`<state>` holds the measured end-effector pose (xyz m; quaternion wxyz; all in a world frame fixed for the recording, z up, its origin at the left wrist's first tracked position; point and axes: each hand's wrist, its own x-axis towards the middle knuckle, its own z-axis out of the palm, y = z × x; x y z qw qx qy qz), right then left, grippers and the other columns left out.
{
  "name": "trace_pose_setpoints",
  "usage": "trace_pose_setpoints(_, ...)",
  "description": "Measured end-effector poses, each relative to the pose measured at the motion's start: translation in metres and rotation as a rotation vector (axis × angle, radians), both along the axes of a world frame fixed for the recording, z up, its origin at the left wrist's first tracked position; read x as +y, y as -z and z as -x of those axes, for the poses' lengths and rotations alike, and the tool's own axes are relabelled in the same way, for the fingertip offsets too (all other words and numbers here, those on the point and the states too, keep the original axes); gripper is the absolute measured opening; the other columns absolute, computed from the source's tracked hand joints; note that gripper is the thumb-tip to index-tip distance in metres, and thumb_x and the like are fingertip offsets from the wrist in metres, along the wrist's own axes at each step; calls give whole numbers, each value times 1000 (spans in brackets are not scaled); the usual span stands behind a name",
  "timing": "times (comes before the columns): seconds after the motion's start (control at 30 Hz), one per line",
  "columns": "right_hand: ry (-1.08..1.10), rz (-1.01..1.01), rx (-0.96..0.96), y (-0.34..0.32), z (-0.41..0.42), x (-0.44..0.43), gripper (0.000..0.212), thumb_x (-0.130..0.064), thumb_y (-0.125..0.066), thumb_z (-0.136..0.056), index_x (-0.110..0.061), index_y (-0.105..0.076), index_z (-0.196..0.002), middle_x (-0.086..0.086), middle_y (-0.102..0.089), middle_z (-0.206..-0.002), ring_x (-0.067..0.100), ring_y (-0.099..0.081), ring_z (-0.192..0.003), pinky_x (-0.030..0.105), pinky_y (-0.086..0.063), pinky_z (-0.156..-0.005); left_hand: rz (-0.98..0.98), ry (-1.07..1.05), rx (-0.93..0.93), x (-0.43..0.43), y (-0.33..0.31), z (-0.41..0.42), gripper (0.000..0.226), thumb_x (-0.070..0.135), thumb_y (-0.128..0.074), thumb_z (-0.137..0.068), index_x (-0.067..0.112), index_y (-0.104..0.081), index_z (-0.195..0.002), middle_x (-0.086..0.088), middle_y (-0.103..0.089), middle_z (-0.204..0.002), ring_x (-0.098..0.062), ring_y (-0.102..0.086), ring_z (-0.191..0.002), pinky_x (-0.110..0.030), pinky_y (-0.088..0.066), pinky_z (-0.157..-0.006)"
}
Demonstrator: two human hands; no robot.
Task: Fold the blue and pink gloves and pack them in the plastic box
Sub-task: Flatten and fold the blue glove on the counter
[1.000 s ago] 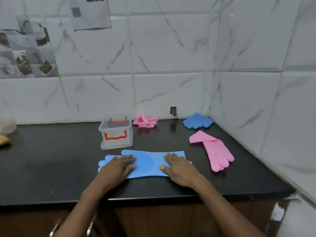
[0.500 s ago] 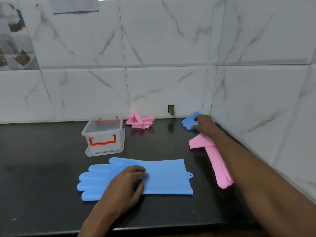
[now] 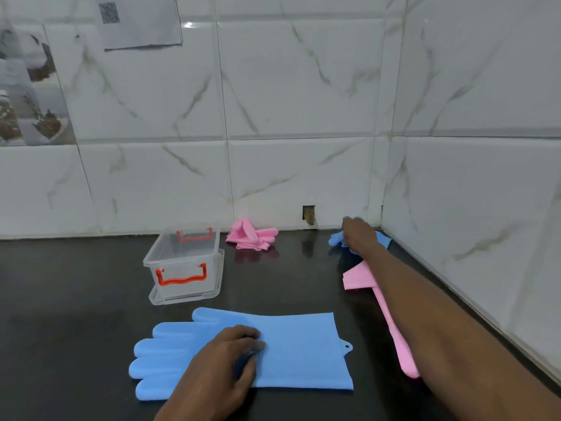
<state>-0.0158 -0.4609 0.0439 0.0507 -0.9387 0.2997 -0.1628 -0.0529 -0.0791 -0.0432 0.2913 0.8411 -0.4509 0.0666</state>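
Note:
A blue glove [image 3: 297,347] lies flat on the black counter [image 3: 76,299], fingers pointing left. My left hand [image 3: 224,366] rests palm down on its middle. My right hand [image 3: 358,235] reaches to the back right corner and closes on a second blue glove [image 3: 335,239], mostly hidden under the hand. A flat pink glove [image 3: 391,323] lies under my right forearm. A crumpled pink glove [image 3: 252,235] sits by the back wall. The clear plastic box [image 3: 185,262] with red handles stands open behind the flat blue glove.
Tiled walls close off the counter at the back and the right, meeting in a corner. A small hole [image 3: 309,214] shows in the back wall tile. A paper sheet [image 3: 139,22] hangs on the wall at upper left.
My right hand left the flat blue glove and reached to the back right corner, onto the second blue glove. My left hand stayed on the flat glove. The camera moved closer.

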Motion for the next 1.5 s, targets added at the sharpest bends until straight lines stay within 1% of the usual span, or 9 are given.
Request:
trace_pose_setpoints(0.2,-92,-111,-415,-111,16,22,30,-8,-44,-98,8,-54,-120,29,-55,-126,42,-57,-113,44,-48,-91,-7,-35,-38,1,-1,6,30,34,-54,-91,36,-66,-119,31,-51,-126,14,-47,-115,-2,-34,-94)
trace_pose_setpoints(0.47,-278,-1006,-716,-187,58,58,18,14,-42,-82,9,-56,-92,31,-62,-98,40,-67,-76,54,-58,-69,-4,-37,-96,2,2,10,33,34,-47,-92,32,-65,-120,23,-54,-130,7,-49,-119,-9,-39,-93)
trace_pose_setpoints(0.67,-520,-1415,-753,-166,81,65,22,-3,-40,-94,-6,-57,-78,12,-61,-85,31,-68,-83,47,-52,-87,29,-40,-97,1,5,9,39,41,-46,-93,33,-55,-130,19,-52,-135,3,-49,-121,-13,-40,-98)
trace_pose_setpoints(0.97,-727,-1458,-639,-179,96,93,23,2,-44,-86,-7,-55,-69,12,-61,-84,38,-60,-116,45,-49,-94,393,120,69,-49,-50,43,73,61,-47,-91,40,-14,-153,30,-3,-158,12,-8,-143,3,-15,-102)
trace_pose_setpoints(1.17,-684,-1519,-663,-184,114,112,27,4,-34,-93,-7,-51,-74,13,-56,-89,43,-59,-120,51,-50,-94,478,196,112,-112,-126,57,104,57,-57,-87,34,23,-150,16,28,-158,-6,18,-148,-42,-7,-123)
trace_pose_setpoints(1.27,-518,-1506,-794,-186,118,138,24,5,-31,-95,3,-55,-91,21,-59,-105,44,-53,-124,55,-45,-101,608,117,158,-129,-155,53,111,33,-71,-84,23,16,-153,1,4,-164,-20,-7,-151,-41,-23,-119)
trace_pose_setpoints(1.33,-500,-1469,-816,-186,120,158,26,-4,-36,-102,11,-50,-117,30,-56,-123,44,-56,-119,54,-50,-91,728,58,292,-130,-171,44,80,15,-60,-90,19,-14,-155,-11,-39,-151,-30,-44,-134,-41,-43,-105)
trace_pose_setpoints(1.4,-547,-1278,-705,-188,126,170,33,-24,-41,-104,6,-53,-115,33,-58,-114,46,-61,-105,50,-55,-79,987,127,601,-122,-181,28,40,10,-51,-94,14,-51,-135,-16,-61,-130,-35,-58,-118,-45,-48,-100)
trace_pose_setpoints(1.5,-526,-890,-717,-194,141,160,29,-33,-52,-99,-6,-63,-97,18,-63,-102,30,-61,-96,40,-51,-83,1171,478,1160,-97,-185,-3,41,20,-54,-95,4,-54,-133,-23,-59,-131,-42,-56,-121,-56,-42,-106)
